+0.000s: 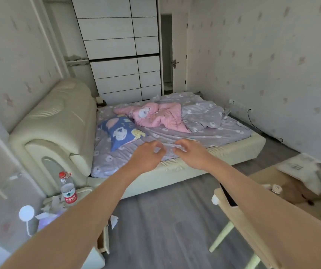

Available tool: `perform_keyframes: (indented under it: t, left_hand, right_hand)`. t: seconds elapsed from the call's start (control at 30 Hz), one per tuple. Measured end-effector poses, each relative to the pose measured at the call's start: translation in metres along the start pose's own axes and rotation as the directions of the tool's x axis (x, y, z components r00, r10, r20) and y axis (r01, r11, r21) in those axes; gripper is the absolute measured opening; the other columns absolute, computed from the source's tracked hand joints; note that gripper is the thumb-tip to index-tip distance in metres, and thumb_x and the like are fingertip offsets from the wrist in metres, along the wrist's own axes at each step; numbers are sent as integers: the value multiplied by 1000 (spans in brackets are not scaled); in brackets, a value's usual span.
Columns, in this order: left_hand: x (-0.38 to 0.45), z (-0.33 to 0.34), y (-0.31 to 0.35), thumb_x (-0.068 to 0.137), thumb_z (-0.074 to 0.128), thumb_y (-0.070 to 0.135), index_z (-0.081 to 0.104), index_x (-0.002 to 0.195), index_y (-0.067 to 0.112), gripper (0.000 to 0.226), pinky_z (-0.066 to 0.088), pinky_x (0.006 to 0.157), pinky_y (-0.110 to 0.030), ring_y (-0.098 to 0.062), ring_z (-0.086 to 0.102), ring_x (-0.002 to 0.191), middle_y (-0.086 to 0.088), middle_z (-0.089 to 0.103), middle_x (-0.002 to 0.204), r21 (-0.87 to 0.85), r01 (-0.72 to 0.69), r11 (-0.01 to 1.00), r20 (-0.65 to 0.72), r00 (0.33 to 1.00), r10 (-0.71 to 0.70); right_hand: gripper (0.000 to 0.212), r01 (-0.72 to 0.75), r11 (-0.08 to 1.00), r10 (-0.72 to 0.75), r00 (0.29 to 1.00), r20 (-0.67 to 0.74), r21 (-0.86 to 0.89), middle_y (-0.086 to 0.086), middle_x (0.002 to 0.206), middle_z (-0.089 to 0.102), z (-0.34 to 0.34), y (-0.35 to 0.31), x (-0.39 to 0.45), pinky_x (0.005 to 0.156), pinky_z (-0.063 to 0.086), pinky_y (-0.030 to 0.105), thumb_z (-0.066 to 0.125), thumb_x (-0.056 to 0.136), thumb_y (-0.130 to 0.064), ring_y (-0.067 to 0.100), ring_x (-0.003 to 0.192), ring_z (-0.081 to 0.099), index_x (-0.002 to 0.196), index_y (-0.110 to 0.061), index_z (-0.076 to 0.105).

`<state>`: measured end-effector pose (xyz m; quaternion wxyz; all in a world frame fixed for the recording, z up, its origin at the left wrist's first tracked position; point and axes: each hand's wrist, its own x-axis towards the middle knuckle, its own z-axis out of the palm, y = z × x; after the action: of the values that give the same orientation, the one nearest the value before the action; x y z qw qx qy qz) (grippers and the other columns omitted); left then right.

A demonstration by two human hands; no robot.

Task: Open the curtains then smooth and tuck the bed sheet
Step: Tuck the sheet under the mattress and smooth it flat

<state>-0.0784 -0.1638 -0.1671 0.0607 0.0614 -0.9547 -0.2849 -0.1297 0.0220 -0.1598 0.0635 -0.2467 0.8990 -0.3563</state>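
Two hands, left (146, 159) and right (192, 155), fingers loosely curled, empty, before the rumpled bed sheet (223, 133).

The left hand (147, 157) and right hand (191, 153) are motion-blurred at the fingers, so any contact with the bed sheet (223, 131) is unclear. The water bottle (68, 188) label is unreadable. The desk (272, 220) runs past the frame's right edge.
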Motion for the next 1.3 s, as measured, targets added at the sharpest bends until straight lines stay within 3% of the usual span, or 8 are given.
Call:
perform_keyframes:
  t: [0.27,0.47,0.83,0.9,0.97,1.07,1.17,1.3]
  left_hand:
    - [199,-17,-64,100,46,43,62,124,21,37,42,96,-32,-25,57,118,-5,63,127,-42,205,978,-11,979,-206]
    - [319,-56,-184,98,47,44,61,123,25,35,44,97,-32,-25,56,118,-4,59,133,-56,374,926,-73,923,-378]
    - [593,-75,-332,98,44,43,61,124,21,37,44,95,-34,-24,58,115,-4,62,127,-79,389,918,47,921,-386]
    - [642,-77,-339,99,42,43,60,127,19,41,43,96,-34,-24,57,117,-3,62,127,-48,367,929,71,929,-364]
    - [695,-74,-351,97,32,50,59,129,21,51,40,98,-35,-25,51,124,-3,56,136,-5,344,939,134,931,-340]
    - [754,-65,-377,92,36,56,61,125,25,51,42,100,-37,-22,53,123,1,59,132,-32,363,931,94,929,-359]
    - [804,-54,-405,98,43,46,62,120,24,37,45,97,-38,-20,57,114,1,62,127,-45,386,921,82,920,-382]
    - [882,-35,-442,100,41,45,60,128,25,40,41,95,-32,-21,53,123,2,57,137,-29,416,909,121,904,-410]
  right_hand:
    - [47,87,995,-95,981,171,54,2,142,56,29,18,262,103,41,32,55,98,-41,21,129,53,138,-17,54]
    - [42,167,984,-176,924,339,57,1,133,62,96,-3,440,103,45,34,58,95,-44,17,122,58,128,-18,62]
    - [34,36,999,-33,950,309,-4,2,117,65,144,25,721,89,43,31,54,97,-41,21,109,60,120,-19,65]
    - [32,9,999,1,954,300,-32,-5,99,64,143,37,765,81,43,32,49,91,-49,21,99,59,98,-22,66]
    - [36,10,998,11,953,301,-69,-6,76,50,146,48,812,65,32,30,35,80,-55,20,83,52,72,-22,48]
    - [33,-1,1000,7,950,312,-20,-5,66,39,159,61,880,60,27,27,40,86,-45,11,65,41,61,-25,35]
    - [33,-24,999,30,945,326,-23,-9,70,46,173,81,944,63,35,26,49,99,-32,14,75,48,66,-31,43]
    - [36,-26,997,53,927,372,-78,-8,67,37,202,111,1024,56,26,25,42,101,-31,22,81,47,65,-25,39]
